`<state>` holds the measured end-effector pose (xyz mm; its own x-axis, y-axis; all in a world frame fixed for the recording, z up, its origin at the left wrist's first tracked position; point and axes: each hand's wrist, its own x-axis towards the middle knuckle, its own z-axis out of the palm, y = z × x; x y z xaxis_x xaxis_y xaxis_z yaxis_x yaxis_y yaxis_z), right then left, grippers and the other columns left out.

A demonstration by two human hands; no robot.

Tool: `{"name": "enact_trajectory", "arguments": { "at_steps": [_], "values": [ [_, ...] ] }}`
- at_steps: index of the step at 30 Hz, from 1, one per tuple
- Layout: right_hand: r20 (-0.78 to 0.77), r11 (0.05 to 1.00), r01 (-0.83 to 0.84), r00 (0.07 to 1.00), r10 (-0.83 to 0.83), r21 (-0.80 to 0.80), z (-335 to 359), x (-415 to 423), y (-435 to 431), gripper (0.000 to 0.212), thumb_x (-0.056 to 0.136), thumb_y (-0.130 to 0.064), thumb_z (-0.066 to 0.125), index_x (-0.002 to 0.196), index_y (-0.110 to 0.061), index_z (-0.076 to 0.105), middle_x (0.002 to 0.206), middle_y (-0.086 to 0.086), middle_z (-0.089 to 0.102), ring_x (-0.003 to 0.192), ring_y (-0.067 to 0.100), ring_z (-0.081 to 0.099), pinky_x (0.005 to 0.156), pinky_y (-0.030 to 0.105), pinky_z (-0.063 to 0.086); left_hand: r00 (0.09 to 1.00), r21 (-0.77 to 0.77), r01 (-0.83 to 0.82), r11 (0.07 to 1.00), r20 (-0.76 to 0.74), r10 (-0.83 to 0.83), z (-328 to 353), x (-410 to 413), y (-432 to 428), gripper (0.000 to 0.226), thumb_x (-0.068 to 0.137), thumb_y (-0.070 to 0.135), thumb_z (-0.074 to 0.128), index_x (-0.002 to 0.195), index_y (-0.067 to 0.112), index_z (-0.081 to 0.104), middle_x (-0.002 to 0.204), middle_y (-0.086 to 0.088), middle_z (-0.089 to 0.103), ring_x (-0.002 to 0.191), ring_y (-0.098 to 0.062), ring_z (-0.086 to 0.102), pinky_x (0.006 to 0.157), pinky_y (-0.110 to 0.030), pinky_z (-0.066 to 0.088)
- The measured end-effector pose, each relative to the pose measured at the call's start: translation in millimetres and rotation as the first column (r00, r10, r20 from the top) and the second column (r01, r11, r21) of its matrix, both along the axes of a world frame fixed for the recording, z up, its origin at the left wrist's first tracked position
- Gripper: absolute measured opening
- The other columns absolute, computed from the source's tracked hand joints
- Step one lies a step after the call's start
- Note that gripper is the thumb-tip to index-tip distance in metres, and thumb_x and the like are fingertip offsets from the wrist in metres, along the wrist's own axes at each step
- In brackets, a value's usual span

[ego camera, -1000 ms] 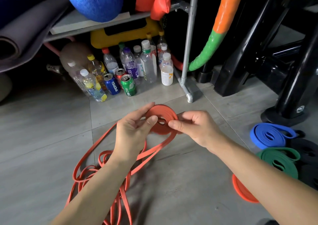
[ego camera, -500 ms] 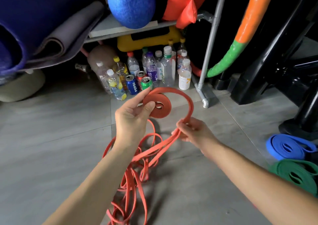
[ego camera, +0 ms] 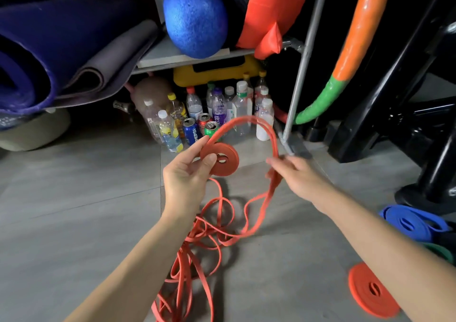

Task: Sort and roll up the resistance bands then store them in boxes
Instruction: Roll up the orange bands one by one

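Wider than half a second ago, the orange band (ego camera: 243, 119) arches between both hands. The left hand (ego camera: 187, 173) pinches its rolled coil (ego camera: 229, 164) above the tangled slack on the floor (ego camera: 74, 210). The right hand (ego camera: 297, 180), blurred, grips the strand. A finished orange roll (ego camera: 370, 293) lies far right.

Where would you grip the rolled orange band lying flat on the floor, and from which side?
Grip the rolled orange band across its outer rim, coming down from above. It lies flat on the floor as a wound disc, so squeezing opposite edges probably keeps the turns together.
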<state>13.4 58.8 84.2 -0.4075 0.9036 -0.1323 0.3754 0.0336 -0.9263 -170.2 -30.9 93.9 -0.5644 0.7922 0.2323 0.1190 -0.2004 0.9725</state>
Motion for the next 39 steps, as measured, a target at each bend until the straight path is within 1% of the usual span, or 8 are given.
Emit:
{"name": "enact_trajectory", "arguments": {
  "at_steps": [2, 6, 12, 19, 22, 28, 36, 39],
  "values": [
    [0.154, 0.997, -0.073, 0.985, 0.075, -0.021, -14.3, 6.3, -4.1, 0.037, 0.091, -0.038, 0.056, 0.099, -0.003, 0.061, 0.079, -0.001, 0.06, 0.079, 0.015, 0.053, 0.068, 0.017, 0.041, 0.995, -0.018, 0.02, 1.0, -0.099, -0.022, -1.9, 5.6, -2.7, 0.046, 0.084, -0.002, 0.065, 0.1, 0.04, 0.064, 0.086, 0.014, 0.071, 0.085, -0.009, 0.068, 0.086, -0.028, 0.054],
    [0.14, 0.989, -0.133, 0.982, 0.123, 0.065, -10.2, 9.4, -7.6, 0.106, 0.056, -0.063, 0.068, 0.146, -0.025, 0.028, 0.127, -0.012, 0.041, 0.121, 0.004, 0.044, 0.105, 0.026, 0.033, 0.945, -0.101, 0.098, 0.99, -0.302, -0.124, -13.3, 23.6, -10.0, 0.05, 0.084, 0.0, 0.065, 0.1, 0.047, 0.059, 0.095, 0.017, 0.068, 0.09, -0.007, 0.067, 0.09, -0.029, 0.052],
    [-0.05, 0.969, -0.185, 0.979, 0.196, 0.166, -11.2, 8.8, -13.6, 0.017, 0.076, -0.021, 0.077, 0.084, -0.034, 0.07, 0.086, -0.008, 0.074, 0.079, 0.009, 0.068, 0.08, 0.035, 0.053, 0.915, -0.095, 0.171, 0.981, -0.354, -0.193, -17.4, 34.6, -6.0, 0.049, 0.084, 0.001, 0.066, 0.103, 0.047, 0.06, 0.095, 0.025, 0.068, 0.09, 0.0, 0.066, 0.087, -0.02, 0.051],
    [-0.051, 0.982, -0.111, 0.991, 0.12, 0.15, -17.2, 27.1, -10.7, 0.019, 0.076, -0.023, 0.077, 0.072, -0.04, 0.072, 0.074, 0.002, 0.073, 0.069, 0.018, 0.065, 0.068, 0.035, 0.052, 0.914, -0.064, 0.232, 0.97, -0.328, -0.241, -20.9, 29.7, -3.2, 0.05, 0.084, -0.003, 0.064, 0.103, 0.043, 0.062, 0.098, 0.02, 0.069, 0.093, -0.007, 0.068, 0.088, -0.022, 0.052],
    [-0.082, 0.982, -0.137, 0.985, 0.149, 0.13, -18.9, 26.1, -14.3, 0.023, 0.072, -0.023, 0.078, 0.068, -0.044, 0.071, 0.069, -0.015, 0.072, 0.063, -0.002, 0.063, 0.063, 0.014, 0.049, 0.924, -0.057, 0.243, 0.968, -0.289, -0.249, -23.5, 34.2, -0.6, 0.049, 0.082, -0.004, 0.065, 0.101, 0.041, 0.064, 0.095, 0.017, 0.071, 0.091, -0.007, 0.069, 0.085, -0.02, 0.052],
    [-0.281, 0.997, -0.032, 0.958, 0.053, 0.077, -23.0, 26.5, -16.0, 0.008, 0.072, -0.025, 0.075, 0.073, -0.033, 0.076, 0.084, 0.005, 0.075, 0.079, 0.011, 0.065, 0.079, 0.03, 0.053, 0.953, -0.034, 0.28, 0.959, 0.134, -0.273, -30.4, 53.9, 3.5, 0.029, 0.081, -0.004, 0.063, 0.102, 0.017, 0.063, 0.088, 0.003, 0.073, 0.083, -0.011, 0.069, 0.079, -0.029, 0.057],
    [0.247, 0.958, -0.2, 0.958, 0.146, 0.208, -40.4, 41.5, -16.0, 0.011, 0.076, -0.027, 0.078, 0.085, -0.033, 0.075, 0.066, -0.007, 0.071, 0.057, 0.02, 0.058, 0.055, 0.032, 0.045, 0.79, -0.45, 0.376, 0.81, -0.3, -0.534, -38.3, 44.5, 15.8, 0.015, 0.084, 0.009, 0.069, 0.096, 0.016, 0.072, 0.075, 0.019, 0.068, 0.071, 0.004, 0.065, 0.07, -0.012, 0.049],
    [0.266, 0.962, -0.194, 0.954, 0.139, 0.194, -41.5, 41.8, -16.4, 0.011, 0.075, -0.028, 0.078, 0.086, -0.03, 0.075, 0.064, -0.001, 0.069, 0.052, 0.018, 0.053, 0.052, 0.033, 0.044, 0.734, -0.528, 0.413, 0.742, -0.29, -0.614, -40.4, 43.3, 15.3, 0.016, 0.085, 0.015, 0.068, 0.1, 0.012, 0.072, 0.085, 0.006, 0.073, 0.08, -0.009, 0.069, 0.081, -0.033, 0.054]
  ]
}}
